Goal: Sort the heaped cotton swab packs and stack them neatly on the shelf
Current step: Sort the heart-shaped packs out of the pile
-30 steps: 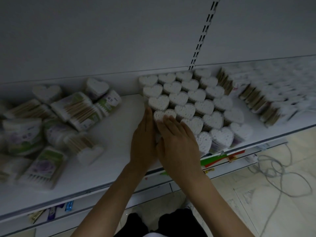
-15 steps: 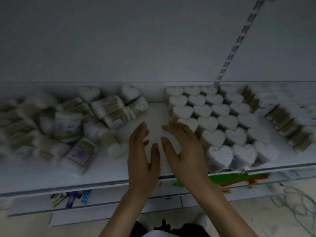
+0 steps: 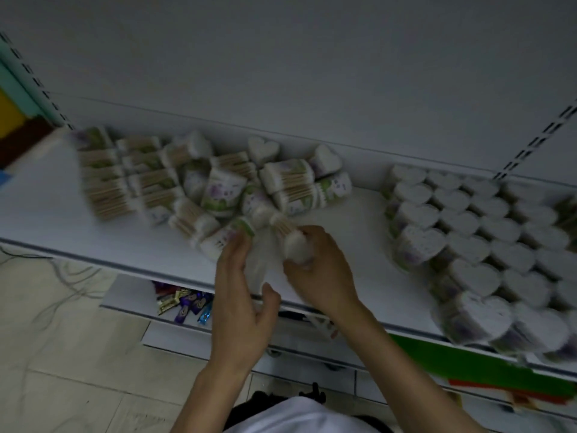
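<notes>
**A:** Where are the cotton swab packs right now?

**B:** In two lots on the white shelf. The heap lies to the left and towards the back, with packs tumbled on their sides at every angle. The neat block stands well apart on the right, its packs upright with their heart faces up, nested row behind row.

**A:** And the hands?

**B:** The right hand has its fingers curled round the gripped pack at the heap's near edge. It holds the white cotton end, and the stems point back into the pile. The left hand is stretched out with its fingertips on the green-banded pack just beside it. Its thumb is splayed wide, and as far as the blur shows it closes round nothing.

**A:** Why grip it by the end?

**B:** My guess is that the end is the broad heart face, so holding it there makes it easy to tip the pack upright. Upright, the lobes of one heart tuck beside the next, which is probably why the block sits so tight.

**A:** What are they made of?

**B:** Pale wooden stems tipped with soft cotton, bundled so the tips form a dimpled heart. Each pack has a thin wrap printed with purple flowers and green bands. I'd expect them to be light, a little squashy and slippery.
</notes>
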Demonstrator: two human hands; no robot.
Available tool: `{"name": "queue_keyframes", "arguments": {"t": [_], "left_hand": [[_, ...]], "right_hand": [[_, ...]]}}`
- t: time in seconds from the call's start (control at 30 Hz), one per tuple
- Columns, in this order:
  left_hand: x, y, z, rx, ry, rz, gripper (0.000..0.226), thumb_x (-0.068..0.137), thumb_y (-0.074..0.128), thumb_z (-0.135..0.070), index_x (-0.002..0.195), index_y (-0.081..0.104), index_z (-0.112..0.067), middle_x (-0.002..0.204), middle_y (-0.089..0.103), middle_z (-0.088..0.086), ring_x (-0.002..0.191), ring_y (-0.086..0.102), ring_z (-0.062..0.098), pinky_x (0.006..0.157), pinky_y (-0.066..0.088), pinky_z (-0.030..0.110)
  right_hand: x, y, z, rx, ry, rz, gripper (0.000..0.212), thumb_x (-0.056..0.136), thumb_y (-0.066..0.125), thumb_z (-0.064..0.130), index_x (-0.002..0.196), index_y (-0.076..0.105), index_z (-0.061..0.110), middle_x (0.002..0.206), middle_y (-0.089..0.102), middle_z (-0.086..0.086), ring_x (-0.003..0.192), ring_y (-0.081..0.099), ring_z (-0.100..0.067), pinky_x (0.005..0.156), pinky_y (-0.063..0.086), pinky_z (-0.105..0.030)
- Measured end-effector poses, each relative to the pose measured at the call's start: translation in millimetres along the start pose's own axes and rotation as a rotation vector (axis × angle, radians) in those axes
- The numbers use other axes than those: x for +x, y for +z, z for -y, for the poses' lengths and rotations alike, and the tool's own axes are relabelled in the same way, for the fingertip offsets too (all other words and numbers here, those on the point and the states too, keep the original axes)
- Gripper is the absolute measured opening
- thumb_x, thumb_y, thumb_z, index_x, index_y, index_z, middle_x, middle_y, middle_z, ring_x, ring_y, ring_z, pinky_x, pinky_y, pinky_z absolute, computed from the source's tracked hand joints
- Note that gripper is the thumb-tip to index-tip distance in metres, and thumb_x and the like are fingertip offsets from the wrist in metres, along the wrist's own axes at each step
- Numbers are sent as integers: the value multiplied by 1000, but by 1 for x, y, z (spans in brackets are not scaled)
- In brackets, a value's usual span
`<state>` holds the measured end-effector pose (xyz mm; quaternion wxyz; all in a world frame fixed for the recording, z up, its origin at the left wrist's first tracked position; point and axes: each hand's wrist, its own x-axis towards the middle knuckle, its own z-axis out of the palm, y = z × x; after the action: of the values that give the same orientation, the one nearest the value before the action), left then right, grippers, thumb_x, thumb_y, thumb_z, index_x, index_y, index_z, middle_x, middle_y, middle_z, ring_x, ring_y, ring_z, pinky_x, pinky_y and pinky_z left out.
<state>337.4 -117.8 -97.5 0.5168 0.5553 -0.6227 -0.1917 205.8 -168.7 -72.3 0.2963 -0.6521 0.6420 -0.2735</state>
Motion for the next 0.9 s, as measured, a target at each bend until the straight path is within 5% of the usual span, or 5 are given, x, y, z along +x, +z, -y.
{"name": "queue_keyframes", "arguments": {"t": [0.17,0.33,0.5,0.73,0.9], "left_hand": [[20,25,-14,29,-20,307,92,78,79,-28,150,20,-27,154,30,-2,139,30,9,114,30,31],[23,70,-42,-109,-111,462,64,79,68,-45,134,44,-26,119,53,-17,106,50,-7,86,34,-3],[10,91,-39,-85,-66,535,34,90,64,-17,106,43,-38,93,49,-32,82,53,-10,73,37,-2],[1,121,-55,-265,-109,710,60,77,53,-56,132,42,-33,122,51,-21,106,51,-10,90,35,1],[5,130,-50,-286,-15,702,71,81,59,-46,139,18,-38,143,32,-9,124,41,-4,101,33,7]], "right_hand": [[-41,-49,13,-112,-89,-194,68,83,63,37,143,35,21,128,47,3,110,50,-13,81,44,-28],[-56,-58,-6,-573,-29,-426,59,82,56,39,134,49,12,127,57,-14,109,55,-31,81,51,-41],[-79,-56,-29,-584,-162,-509,35,84,59,29,111,69,9,112,68,-9,104,63,-27,92,36,-32],[-92,-75,-44,-579,-33,-550,40,85,48,27,111,69,5,116,67,-11,110,62,-26,96,40,-30],[-88,-83,-52,-637,-14,-572,34,80,59,19,110,69,6,113,68,-9,107,64,-25,95,41,-30]]}}
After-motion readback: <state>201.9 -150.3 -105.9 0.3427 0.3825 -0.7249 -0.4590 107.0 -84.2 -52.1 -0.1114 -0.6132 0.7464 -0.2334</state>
